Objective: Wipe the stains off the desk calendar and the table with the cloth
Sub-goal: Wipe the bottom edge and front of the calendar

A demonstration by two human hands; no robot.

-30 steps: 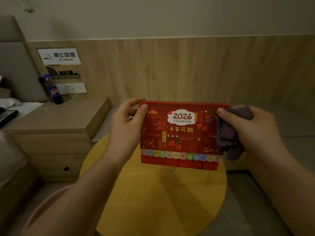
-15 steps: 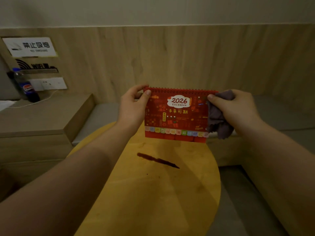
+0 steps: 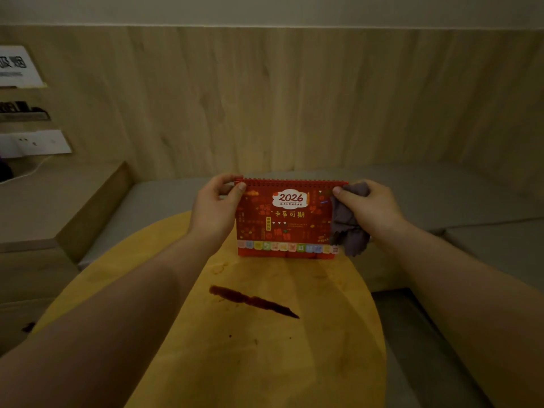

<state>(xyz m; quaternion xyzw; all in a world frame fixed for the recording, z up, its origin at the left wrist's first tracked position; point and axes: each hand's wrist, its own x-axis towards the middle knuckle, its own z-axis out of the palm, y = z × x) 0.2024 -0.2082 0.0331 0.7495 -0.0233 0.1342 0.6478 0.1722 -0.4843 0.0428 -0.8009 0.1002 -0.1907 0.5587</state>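
Wood panelling is filling the wall behind us, and below it the round yellow table (image 3: 294, 363) is taking up most of the view.

We are holding the desk calendar (image 3: 287, 220) upright at the table's far edge, its bottom edge now meeting or almost meeting the top; a second ago we were carrying it higher and closer to the camera, clear of the wood. Our left hand (image 3: 215, 210) is pinching the top left corner by the spiral binding, thumb on the front. Our right hand (image 3: 371, 210) is gripping the top right corner with the purple cloth (image 3: 348, 228) bunched between fingers and cover, the loose part hanging down the right edge.

We are judging that lowering the calendar is freeing the cloth for the table. We are seeing no mark on the cover, though the dim light is making that uncertain.

Counting: one calendar, one cloth, one table. We are counting one long dark streak (image 3: 253, 301) in the middle of the table, a few small specks just below it, and what is possibly a faint ring near the calendar's foot.

Further out, one bedside cabinet (image 3: 59, 201) is standing to the left, with one white socket plate (image 3: 38, 142) and one sign (image 3: 17, 66) on the wall above it.
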